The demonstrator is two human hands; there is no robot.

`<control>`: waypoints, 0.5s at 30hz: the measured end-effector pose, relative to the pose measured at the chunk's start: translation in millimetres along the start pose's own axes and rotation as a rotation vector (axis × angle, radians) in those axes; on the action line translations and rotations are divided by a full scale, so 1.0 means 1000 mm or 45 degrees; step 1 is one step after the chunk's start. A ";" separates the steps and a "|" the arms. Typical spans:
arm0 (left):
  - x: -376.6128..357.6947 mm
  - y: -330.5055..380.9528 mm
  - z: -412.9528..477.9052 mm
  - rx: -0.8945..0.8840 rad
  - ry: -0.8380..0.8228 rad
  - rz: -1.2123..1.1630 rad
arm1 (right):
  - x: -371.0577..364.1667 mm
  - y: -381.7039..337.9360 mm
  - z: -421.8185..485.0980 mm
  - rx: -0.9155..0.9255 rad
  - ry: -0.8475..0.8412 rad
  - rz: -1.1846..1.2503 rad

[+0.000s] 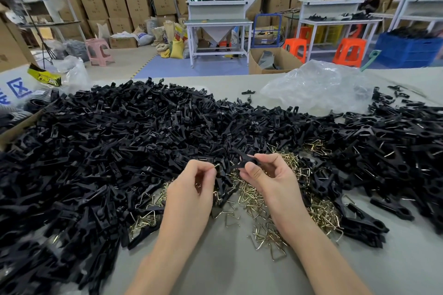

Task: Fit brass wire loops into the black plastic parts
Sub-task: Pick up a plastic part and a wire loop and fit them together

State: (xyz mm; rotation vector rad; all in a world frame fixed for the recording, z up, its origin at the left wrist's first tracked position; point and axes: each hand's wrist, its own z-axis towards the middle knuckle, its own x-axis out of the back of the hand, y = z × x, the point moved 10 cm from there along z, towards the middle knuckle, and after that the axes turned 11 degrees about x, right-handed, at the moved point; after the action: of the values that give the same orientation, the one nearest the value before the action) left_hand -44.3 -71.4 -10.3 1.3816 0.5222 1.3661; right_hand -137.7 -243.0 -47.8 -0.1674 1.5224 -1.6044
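Grey table (239, 270), centre frame: our left hand (191, 189) pinches one loop (217, 166); right hand (271, 177) grips one part (247, 161). We should align loop ends squarely to the part before pressing.

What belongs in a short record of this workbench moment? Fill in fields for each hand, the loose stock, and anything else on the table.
left hand: pinches one brass wire loop at its fingertips
right hand: grips a black plastic part
fit: loop and part look apart, not yet joined
wire loop pile: loose on the table, beneath and around both hands
black parts heap: spread left, behind and right of the hands
clear plastic bag: crumpled, far right
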 end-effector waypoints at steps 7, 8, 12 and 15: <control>-0.022 -0.019 -0.001 0.503 -0.227 -0.859 | -0.013 0.002 -0.004 -0.036 -0.155 0.037; -0.027 -0.020 -0.002 0.544 -0.262 -0.921 | -0.016 0.002 -0.005 -0.037 -0.185 0.033; -0.036 -0.021 -0.006 0.596 -0.304 -0.985 | -0.019 0.005 -0.007 -0.050 -0.205 0.031; -0.036 -0.021 -0.005 0.585 -0.313 -0.978 | -0.019 0.006 -0.007 -0.060 -0.202 0.020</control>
State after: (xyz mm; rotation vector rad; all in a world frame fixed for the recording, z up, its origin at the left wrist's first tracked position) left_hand -50.4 -93.8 -45.0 1.4533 1.1051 0.4599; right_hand -127.6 -224.4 -45.5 -0.3010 1.4358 -1.5066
